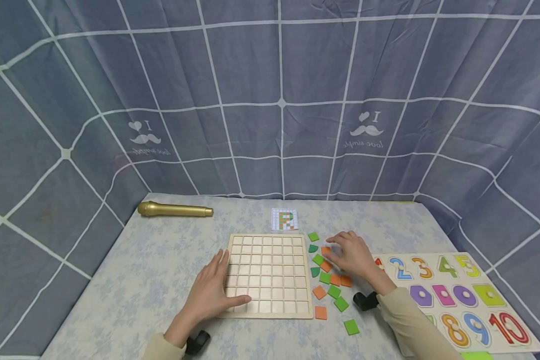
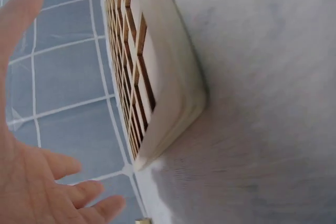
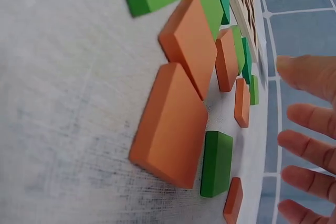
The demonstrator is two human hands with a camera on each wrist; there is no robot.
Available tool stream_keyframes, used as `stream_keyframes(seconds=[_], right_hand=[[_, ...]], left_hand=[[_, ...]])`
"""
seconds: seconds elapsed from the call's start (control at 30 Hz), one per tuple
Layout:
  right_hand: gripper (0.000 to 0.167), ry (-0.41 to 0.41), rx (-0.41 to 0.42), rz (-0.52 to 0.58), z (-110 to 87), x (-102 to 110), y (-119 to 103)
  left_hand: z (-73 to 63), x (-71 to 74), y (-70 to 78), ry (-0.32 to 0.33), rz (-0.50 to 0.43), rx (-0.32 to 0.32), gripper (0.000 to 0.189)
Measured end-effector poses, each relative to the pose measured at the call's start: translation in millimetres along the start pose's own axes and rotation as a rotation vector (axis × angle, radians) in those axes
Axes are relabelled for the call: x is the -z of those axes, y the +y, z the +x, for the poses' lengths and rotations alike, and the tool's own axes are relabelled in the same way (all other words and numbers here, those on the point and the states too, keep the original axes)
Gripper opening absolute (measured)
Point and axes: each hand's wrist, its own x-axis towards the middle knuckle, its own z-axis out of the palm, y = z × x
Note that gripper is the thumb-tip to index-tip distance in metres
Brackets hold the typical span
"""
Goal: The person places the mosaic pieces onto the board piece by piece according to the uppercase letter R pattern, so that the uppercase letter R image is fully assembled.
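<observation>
A wooden grid board [image 1: 265, 270] lies flat on the table, its squares bare. My left hand [image 1: 211, 287] rests along its left edge, thumb stretched over the lower squares and fingers loosely extended. To the board's right lie several loose square tiles, among them an orange tile [image 1: 321, 312] and a green tile [image 1: 351, 327], plus dark green rounded pieces [image 1: 315, 271]. Over the upper part of these tiles hovers my right hand [image 1: 353, 255]. In the right wrist view its fingers [image 3: 310, 148] are spread with nothing between them, above an orange tile [image 3: 170, 129].
Behind the board lies a small card [image 1: 285, 219] printed with a green and orange pattern on a grid. A gold microphone [image 1: 175, 209] lies at the back left. On the right, a number and shape puzzle board [image 1: 436, 280] sits under the right forearm. A grey curtain [image 1: 315, 65] surrounds the table.
</observation>
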Motion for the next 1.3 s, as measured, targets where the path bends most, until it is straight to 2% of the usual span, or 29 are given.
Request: stream_keyframes(seconds=[0.17, 0.33, 0.67, 1.0, 1.3], right_hand=[[0.034, -0.043, -0.016, 0.008, 3.4, -4, 3], [0.031, -0.101, -0.044, 0.046, 7.6, -4, 4], [0.024, -0.169, -0.061, 0.056, 13.8, -3, 4], [0.019, -0.232, -0.106, 0.091, 15.4, -5, 4], [0.015, -0.261, -0.16, 0.14, 18.2, -6, 6]], left_hand=[[-4.3, -4.6, -2.8, -0.048, -0.072, 0.091, 0.129], [-9.1, -8.8, -5.5, -0.078, -0.106, 0.123, 0.133], [-14.8, -15.0, -10.2, -0.103, -0.162, 0.096, 0.134], [-21.7, -21.0, -17.2, -0.09, -0.203, 0.062, 0.132], [-22.0, -25.7, -21.9, -0.065, -0.227, 0.042, 0.131]])
